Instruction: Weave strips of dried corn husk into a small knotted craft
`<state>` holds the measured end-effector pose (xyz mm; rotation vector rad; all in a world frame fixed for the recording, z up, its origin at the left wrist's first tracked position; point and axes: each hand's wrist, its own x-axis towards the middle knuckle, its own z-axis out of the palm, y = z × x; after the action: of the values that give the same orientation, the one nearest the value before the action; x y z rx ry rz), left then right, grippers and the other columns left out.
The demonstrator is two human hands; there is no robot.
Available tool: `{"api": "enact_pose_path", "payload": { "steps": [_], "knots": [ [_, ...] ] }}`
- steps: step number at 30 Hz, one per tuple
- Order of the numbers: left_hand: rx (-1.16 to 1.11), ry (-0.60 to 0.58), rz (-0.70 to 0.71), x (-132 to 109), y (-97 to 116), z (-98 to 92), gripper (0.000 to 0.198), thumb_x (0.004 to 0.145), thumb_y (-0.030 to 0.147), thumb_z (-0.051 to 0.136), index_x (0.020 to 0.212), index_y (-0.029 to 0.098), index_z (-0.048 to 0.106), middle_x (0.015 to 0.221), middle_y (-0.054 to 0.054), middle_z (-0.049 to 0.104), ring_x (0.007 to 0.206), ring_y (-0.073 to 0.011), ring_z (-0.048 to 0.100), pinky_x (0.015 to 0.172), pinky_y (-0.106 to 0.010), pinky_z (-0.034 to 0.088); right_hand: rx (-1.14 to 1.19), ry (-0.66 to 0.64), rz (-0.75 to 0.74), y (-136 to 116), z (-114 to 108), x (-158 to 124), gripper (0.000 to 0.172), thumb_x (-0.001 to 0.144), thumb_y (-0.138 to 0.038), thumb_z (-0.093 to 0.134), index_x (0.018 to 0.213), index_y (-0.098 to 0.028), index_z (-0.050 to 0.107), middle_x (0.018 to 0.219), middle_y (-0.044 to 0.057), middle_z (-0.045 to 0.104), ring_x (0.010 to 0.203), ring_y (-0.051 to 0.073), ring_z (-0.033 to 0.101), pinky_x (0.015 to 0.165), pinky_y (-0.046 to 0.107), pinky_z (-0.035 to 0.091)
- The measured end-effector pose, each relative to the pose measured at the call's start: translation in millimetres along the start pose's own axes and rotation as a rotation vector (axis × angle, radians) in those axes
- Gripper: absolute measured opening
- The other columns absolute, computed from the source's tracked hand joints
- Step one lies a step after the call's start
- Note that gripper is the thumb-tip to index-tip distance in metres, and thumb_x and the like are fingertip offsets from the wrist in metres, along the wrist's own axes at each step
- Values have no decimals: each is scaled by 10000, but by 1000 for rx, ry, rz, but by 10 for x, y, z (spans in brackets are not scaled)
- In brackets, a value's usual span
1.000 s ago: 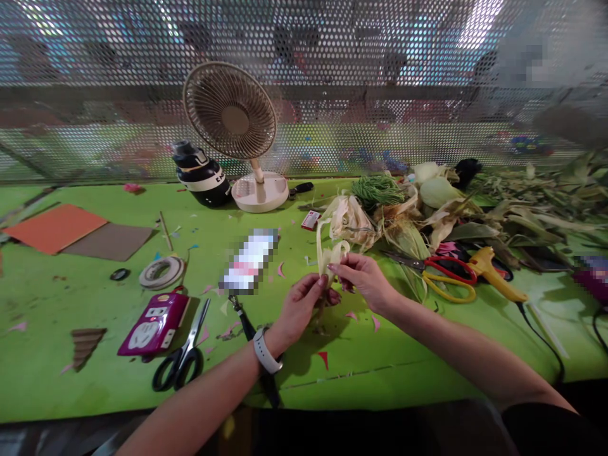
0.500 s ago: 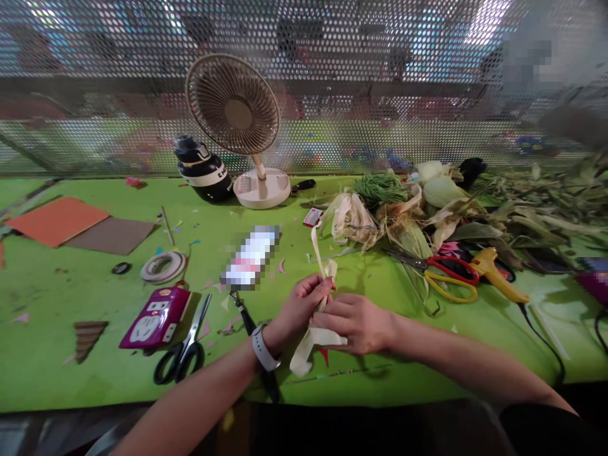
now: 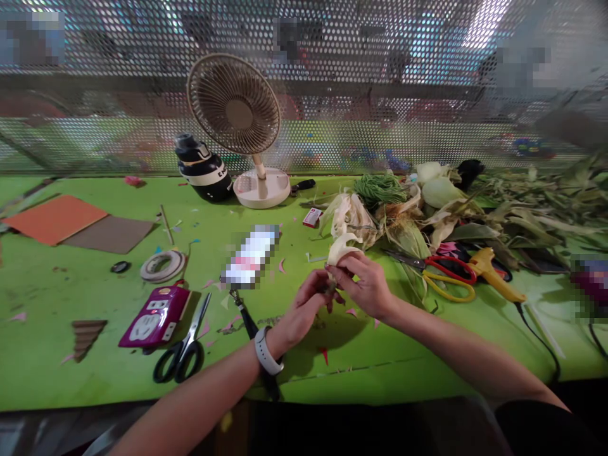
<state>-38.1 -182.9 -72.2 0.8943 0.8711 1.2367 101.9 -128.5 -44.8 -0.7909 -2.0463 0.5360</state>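
A pale strip of corn husk (image 3: 341,248) curls up above the fingers of my right hand (image 3: 365,285), which pinches it. Close against it, my left hand (image 3: 304,307) has its fingers curled round the lower end of the husk, mostly hidden between the hands. Both hands are held above the green table, just right of a lit phone (image 3: 251,253). Beyond them lies a heap of dry corn husks (image 3: 354,218), with a bundle of green strands (image 3: 380,188) behind it.
Red-and-yellow scissors (image 3: 449,275) and a yellow glue gun (image 3: 494,272) lie right. Black-handled scissors (image 3: 183,348), a purple box (image 3: 156,316) and a tape roll (image 3: 163,265) lie left. A fan (image 3: 263,190) and a black bottle (image 3: 204,168) stand at the back by the perforated screen.
The husk strip that hung below my hands now curls above them. My right hand has moved up and turned over, and my left hand has lowered slightly.
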Motion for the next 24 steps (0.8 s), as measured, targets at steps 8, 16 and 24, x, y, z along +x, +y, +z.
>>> {"api": "enact_pose_path", "payload": {
  "steps": [8,16,24],
  "knots": [
    [95,105,87,63,24,20,263,683,389,743,768,159,648,636,-6,630,529,-99,556,473,-200,443,204,-126,-41,-43,-67,15,210,876,-164,454,907,-175,661,843,75,615,781,162,579,690,287,482],
    [106,154,68,50,63,21,210,697,368,729,761,169,702,650,-13,665,538,-111,594,474,-209,465,208,-60,72,-1,-25,17,111,826,-251,603,752,-189,658,805,39,581,776,152,561,677,272,477],
    [-60,219,64,30,55,3,223,724,305,724,910,184,708,880,-59,739,769,-171,698,575,-228,541,439,78,314,67,27,-30,118,837,-311,621,853,-201,661,841,36,602,790,153,594,712,288,505]
  ]
}}
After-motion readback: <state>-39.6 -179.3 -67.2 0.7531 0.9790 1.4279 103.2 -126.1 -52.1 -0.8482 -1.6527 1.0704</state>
